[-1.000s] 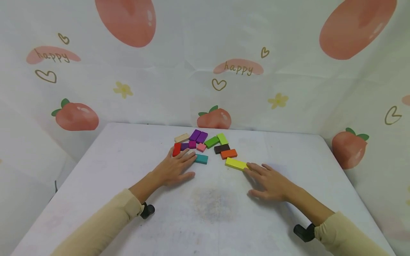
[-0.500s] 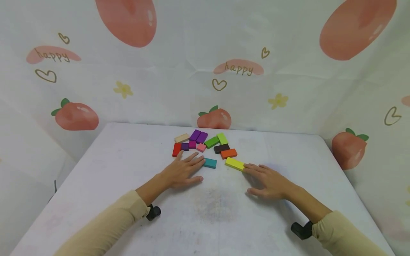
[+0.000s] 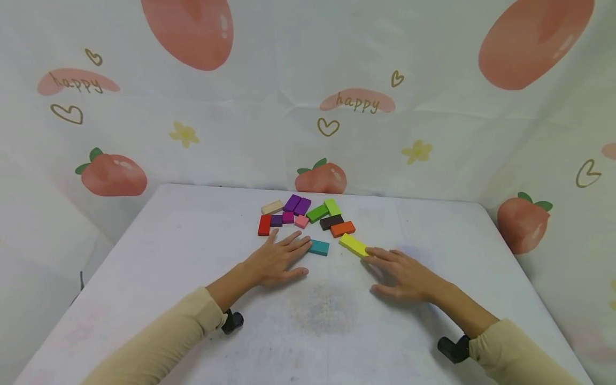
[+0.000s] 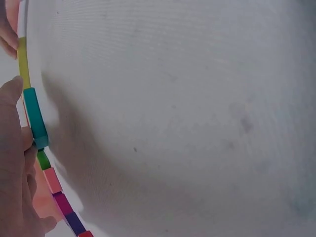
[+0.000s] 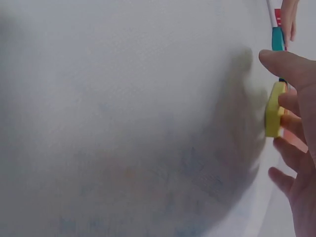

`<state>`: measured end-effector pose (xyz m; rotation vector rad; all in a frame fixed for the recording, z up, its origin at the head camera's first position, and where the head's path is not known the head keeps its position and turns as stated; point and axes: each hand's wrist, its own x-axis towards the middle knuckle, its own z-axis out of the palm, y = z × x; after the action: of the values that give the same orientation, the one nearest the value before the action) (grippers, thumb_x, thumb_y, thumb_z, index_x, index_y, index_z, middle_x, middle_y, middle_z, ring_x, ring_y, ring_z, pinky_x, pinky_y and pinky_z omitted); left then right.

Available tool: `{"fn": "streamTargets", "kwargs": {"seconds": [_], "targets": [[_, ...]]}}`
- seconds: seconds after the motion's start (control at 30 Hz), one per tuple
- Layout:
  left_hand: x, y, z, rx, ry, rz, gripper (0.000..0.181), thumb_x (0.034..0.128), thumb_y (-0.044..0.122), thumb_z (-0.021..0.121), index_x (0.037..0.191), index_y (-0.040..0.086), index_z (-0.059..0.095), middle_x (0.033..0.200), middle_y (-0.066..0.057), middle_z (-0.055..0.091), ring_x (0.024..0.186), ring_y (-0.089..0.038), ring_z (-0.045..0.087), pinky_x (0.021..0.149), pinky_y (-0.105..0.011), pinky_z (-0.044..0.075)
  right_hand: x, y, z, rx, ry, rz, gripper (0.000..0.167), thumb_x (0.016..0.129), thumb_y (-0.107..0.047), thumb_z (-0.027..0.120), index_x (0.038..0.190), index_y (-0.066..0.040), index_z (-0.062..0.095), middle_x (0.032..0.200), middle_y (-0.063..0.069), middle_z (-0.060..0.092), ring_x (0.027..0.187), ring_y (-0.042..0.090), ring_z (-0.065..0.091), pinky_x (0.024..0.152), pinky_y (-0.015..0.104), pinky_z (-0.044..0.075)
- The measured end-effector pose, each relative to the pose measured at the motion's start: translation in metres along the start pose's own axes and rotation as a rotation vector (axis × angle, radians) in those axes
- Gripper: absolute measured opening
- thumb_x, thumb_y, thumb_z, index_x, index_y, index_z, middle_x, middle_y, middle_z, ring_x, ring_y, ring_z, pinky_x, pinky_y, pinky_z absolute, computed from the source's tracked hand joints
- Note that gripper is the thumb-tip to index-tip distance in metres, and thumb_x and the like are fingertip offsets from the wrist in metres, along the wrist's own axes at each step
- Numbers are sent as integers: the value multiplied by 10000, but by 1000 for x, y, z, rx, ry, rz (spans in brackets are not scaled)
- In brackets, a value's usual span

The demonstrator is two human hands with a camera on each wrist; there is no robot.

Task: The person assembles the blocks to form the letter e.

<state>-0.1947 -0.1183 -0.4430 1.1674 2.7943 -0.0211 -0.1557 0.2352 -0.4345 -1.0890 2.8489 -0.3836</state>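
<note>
My left hand is spread flat over the table, its fingertips at the left end of a teal block. In the left wrist view the teal block lies right beside those fingers. With fingers extended, my right hand touches the near right end of a long yellow block. The right wrist view has the yellow block against the fingers, the thumb held apart from it. Neither hand curls round a block. A gap separates the teal and yellow blocks.
Behind the hands lie a red block, an orange block, a dark brown block, a pink block, a green block and several others. A patterned cloth hangs at the table's far edge.
My left hand has slid right and slightly nearer, and the teal block has moved with it, away from the red block. The yellow block has turned slightly under my right fingertips.
</note>
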Motion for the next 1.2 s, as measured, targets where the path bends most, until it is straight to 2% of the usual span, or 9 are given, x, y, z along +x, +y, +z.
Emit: {"fn": "streamTargets", "kwargs": {"seconds": [0.27, 0.53, 0.87, 1.07, 1.2], "targets": [[0, 0, 0, 5, 17, 5, 732, 997, 609, 384, 1590, 200, 253, 1642, 15, 238, 1521, -245, 153, 1146, -675, 129, 7, 2, 4, 3, -17, 5, 551, 870, -398, 731, 1335, -113, 650, 1531, 115, 438, 1358, 349, 460, 1025, 557, 448], [0, 1, -2, 1, 16, 6, 734, 997, 606, 391, 1587, 190, 264, 1640, 8, 245, 1520, -246, 155, 1143, -677, 139, 2, 0, 2, -9, -14, -24, 530, 850, -384, 752, 1298, -113, 677, 1493, 114, 485, 1319, 363, 497, 1027, 575, 437], [3, 4, -1, -5, 9, 21, 734, 996, 610, 383, 1591, 203, 245, 1644, 14, 230, 1524, -241, 141, 1145, -668, 150, -9, -3, 2, 1, -3, -72, 501, 836, -371, 766, 1259, -110, 700, 1474, 99, 508, 1299, 360, 518, 1008, 568, 456], [0, 8, -1, -47, 35, 53, 715, 997, 578, 424, 1579, 184, 293, 1632, -13, 270, 1515, -269, 173, 1147, -655, 177, -19, -3, 2, -4, -1, -90, 491, 823, -365, 781, 1250, -133, 709, 1476, 77, 509, 1293, 342, 529, 1007, 564, 459], [-3, 13, -3, -63, 23, 66, 703, 998, 580, 415, 1579, 204, 295, 1632, -9, 271, 1520, -261, 158, 1155, -640, 171, -27, -6, 2, -6, -12, -87, 486, 820, -374, 785, 1241, -142, 714, 1475, 68, 513, 1303, 334, 523, 1014, 565, 452]]}}
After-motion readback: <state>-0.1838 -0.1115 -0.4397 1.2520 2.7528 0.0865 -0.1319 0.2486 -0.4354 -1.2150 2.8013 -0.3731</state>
